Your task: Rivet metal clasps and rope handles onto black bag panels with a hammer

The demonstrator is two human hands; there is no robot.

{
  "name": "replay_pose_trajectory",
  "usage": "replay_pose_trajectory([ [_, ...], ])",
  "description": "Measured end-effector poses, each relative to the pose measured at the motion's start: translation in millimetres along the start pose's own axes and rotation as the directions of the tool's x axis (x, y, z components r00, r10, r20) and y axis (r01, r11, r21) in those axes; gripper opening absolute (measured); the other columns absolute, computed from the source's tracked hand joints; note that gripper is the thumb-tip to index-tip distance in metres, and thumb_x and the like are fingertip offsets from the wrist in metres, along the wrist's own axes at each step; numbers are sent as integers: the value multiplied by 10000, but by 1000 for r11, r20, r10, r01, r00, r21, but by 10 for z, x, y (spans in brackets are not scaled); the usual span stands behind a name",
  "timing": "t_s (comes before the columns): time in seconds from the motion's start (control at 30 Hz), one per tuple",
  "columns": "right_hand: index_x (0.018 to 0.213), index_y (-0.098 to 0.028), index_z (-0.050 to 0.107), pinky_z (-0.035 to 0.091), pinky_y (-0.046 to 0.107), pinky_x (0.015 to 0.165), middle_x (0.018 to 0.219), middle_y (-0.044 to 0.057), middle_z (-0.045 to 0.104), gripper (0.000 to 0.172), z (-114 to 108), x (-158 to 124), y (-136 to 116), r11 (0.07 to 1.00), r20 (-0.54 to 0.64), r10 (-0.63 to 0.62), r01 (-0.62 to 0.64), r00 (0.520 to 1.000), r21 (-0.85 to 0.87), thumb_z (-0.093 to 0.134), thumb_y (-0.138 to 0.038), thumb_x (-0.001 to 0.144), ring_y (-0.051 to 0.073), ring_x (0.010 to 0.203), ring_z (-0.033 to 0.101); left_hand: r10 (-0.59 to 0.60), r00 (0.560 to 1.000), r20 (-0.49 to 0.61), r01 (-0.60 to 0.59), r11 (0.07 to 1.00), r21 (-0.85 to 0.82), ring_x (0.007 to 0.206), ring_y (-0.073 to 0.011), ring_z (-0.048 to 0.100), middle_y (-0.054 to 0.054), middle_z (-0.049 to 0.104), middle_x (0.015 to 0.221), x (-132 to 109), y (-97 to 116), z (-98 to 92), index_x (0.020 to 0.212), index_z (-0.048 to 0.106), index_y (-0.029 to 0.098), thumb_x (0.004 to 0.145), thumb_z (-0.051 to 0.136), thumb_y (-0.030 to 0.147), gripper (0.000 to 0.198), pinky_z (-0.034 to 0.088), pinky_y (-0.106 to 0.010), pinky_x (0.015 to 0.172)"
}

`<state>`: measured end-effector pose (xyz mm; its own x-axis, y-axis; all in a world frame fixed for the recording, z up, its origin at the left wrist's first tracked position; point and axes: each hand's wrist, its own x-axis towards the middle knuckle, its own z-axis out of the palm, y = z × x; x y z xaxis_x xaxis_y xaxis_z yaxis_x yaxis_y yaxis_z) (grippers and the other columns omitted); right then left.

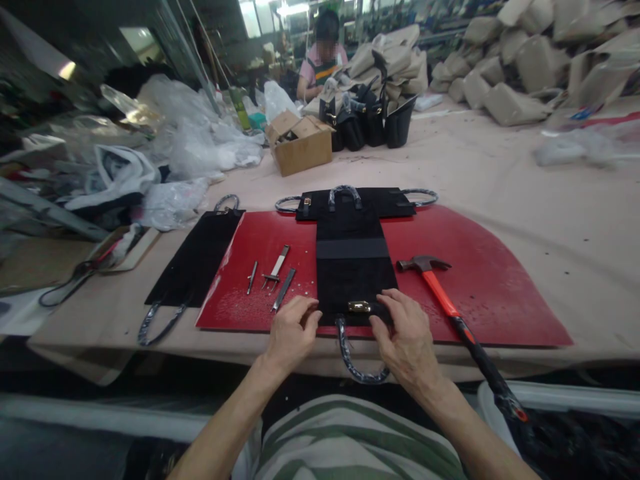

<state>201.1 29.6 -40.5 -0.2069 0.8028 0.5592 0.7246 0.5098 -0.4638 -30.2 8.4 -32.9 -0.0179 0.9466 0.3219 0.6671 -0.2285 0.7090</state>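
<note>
A flat black bag panel (350,273) lies on a red board, its near handle (357,370), wrapped in clear film, hanging over the table edge. My left hand (295,330) is closed at the panel's lower left edge, thumb and fingertips together there. My right hand (405,330) is closed on the lower right edge, thumb below and fingers above a dark tab. Between the hands sits a gold clasp (359,307). Another black panel with wrapped handles (355,200) lies crosswise at the far end.
On the red board (475,260) lie a claw hammer (440,293), a pronged tool (276,268) and two metal punches. At left rests another black panel (195,257). Further back are a cardboard box (303,147), black bags (370,120), beige pieces (530,60) and a person (323,60).
</note>
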Motion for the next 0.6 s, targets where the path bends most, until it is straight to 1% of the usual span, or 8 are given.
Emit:
replay_pose_trajectory([
  [0.1, 1220, -144, 591, 374, 504, 1022, 1291, 153, 566, 299, 20, 106, -148, 998, 105, -66, 65, 992, 8, 535, -245, 944, 319, 1196, 503, 65, 998, -5, -65, 996, 67, 943, -209, 614, -63, 658, 991, -82, -79, -17, 1041, 650, 179, 914, 575, 171, 147, 490, -344, 851],
  [0.2, 1200, -179, 623, 286, 533, 1090, 1322, 120, 558, 279, 103, 210, -276, 994, 230, -105, 108, 968, -3, 588, -216, 925, 316, 1227, 472, 128, 992, 16, -129, 982, 139, 992, -235, 592, -80, 647, 1045, -132, -73, 36, 1076, 642, 175, 915, 583, 159, 172, 479, -384, 904],
  [0.27, 1159, -184, 649, 307, 511, 1062, 1274, 102, 587, 246, 184, 254, -300, 993, 307, -97, 113, 947, -33, 610, -184, 916, 299, 1174, 497, 142, 990, 10, -142, 975, 170, 985, -239, 586, -83, 645, 1032, -146, -61, 71, 1044, 647, 168, 919, 571, 144, 149, 477, -391, 903],
  [0.33, 1124, -184, 666, 366, 461, 980, 1200, 88, 615, 220, 251, 275, -274, 993, 368, -62, 93, 928, -66, 618, -154, 911, 277, 1098, 522, 127, 992, -14, -123, 981, 152, 967, -231, 591, -80, 646, 1008, -147, -64, 66, 1003, 648, 165, 927, 548, 136, 129, 482, -378, 888],
  [0.4, 1103, -189, 674, 389, 425, 912, 1149, 77, 625, 215, 280, 281, -224, 994, 396, -35, 74, 918, -84, 625, -131, 901, 264, 1055, 525, 89, 994, -56, -82, 990, 116, 942, -214, 603, -71, 649, 978, -130, -92, 6, 968, 651, 168, 939, 526, 142, 130, 488, -352, 870],
  [0.47, 1085, -193, 677, 389, 412, 890, 1125, 71, 626, 214, 270, 280, -181, 994, 405, -35, 74, 914, -82, 627, -115, 892, 256, 1035, 523, 47, 992, -119, -33, 993, 112, 911, -199, 617, -61, 649, 946, -89, -146, -104, 940, 656, 174, 944, 514, 161, 143, 490, -329, 852],
  [0.6, 1066, -195, 674, 392, 402, 867, 1108, 72, 625, 197, 213, 250, -145, 996, 396, -46, 72, 917, -52, 590, -122, 903, 251, 1011, 528, -40, 971, -234, 90, 975, 205, 849, -189, 634, -44, 658, 900, 60, -317, -373, 908, 678, 183, 923, 532, 207, 148, 487, -304, 794],
])
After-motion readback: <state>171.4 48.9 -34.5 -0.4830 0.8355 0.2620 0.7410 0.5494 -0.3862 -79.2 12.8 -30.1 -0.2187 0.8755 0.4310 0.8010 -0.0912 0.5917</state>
